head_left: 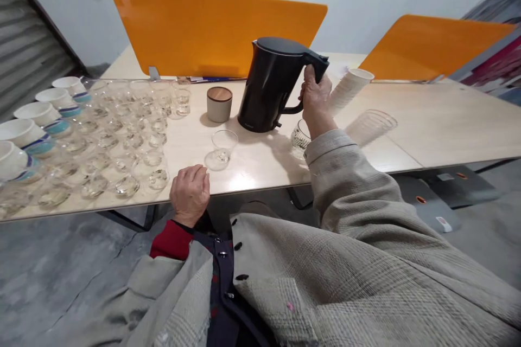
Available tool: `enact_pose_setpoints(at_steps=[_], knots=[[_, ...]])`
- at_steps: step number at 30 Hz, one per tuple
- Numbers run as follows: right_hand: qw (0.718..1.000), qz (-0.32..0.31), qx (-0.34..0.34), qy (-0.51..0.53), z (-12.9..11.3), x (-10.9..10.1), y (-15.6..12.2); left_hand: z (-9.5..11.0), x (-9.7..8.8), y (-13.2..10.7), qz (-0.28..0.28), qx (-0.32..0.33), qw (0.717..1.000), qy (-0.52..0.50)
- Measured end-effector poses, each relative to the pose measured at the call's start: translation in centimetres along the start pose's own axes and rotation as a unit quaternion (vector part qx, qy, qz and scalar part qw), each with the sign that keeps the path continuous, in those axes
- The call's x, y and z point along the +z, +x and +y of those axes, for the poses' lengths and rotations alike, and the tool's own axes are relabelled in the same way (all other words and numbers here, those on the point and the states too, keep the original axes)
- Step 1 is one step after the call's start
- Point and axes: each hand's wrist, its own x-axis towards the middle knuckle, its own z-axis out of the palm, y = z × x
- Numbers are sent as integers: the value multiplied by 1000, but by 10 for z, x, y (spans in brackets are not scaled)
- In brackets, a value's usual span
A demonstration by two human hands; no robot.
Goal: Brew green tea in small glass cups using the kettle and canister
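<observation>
My right hand (316, 91) is wrapped round the handle of a black electric kettle (268, 84), its lid closed. Whether the kettle's base rests on the table or is slightly raised, I cannot tell. My left hand (190, 194) lies at the table's front edge with its fingers curled in, and nothing shows in it. Just beyond that hand stands a single clear plastic cup (223, 146). Behind this cup is a grey canister (218, 108) with a wooden lid. A patterned glass (300, 138) is partly hidden by my right forearm.
Rows of clear cups (126, 157) with a little in their bottoms cover the table's left side. Several white paper cups (38, 114) line the far left. Right of the kettle lie a paper cup stack (350, 87) and a clear cup stack (372, 126). Orange dividers (203, 32) stand behind.
</observation>
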Motion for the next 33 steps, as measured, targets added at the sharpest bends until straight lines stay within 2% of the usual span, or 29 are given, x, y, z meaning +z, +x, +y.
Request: enact_pose_setpoints(at_steps=[3,8,17,22,25,28,33], knots=[[999,21,20,25,-5,2,-17,0,-1,1,-12,-9,1000,-5],[998,20,-11,53,-17,-4,-51,0,-2,1,-21,-14,1000,-4],[996,14,-34,86,-64,-51,-126,-2,-3,10,-15,-14,997,-73],[998,14,-18,66,-85,-73,-152,14,-7,14,-21,-16,988,-150],[996,10,-26,84,-96,-81,-165,32,-5,10,-50,-32,964,-259],[996,10,-26,82,-106,-90,-177,53,3,10,-112,-43,912,-393],[998,6,-19,63,-123,-107,-187,82,20,28,-146,-82,858,-486]])
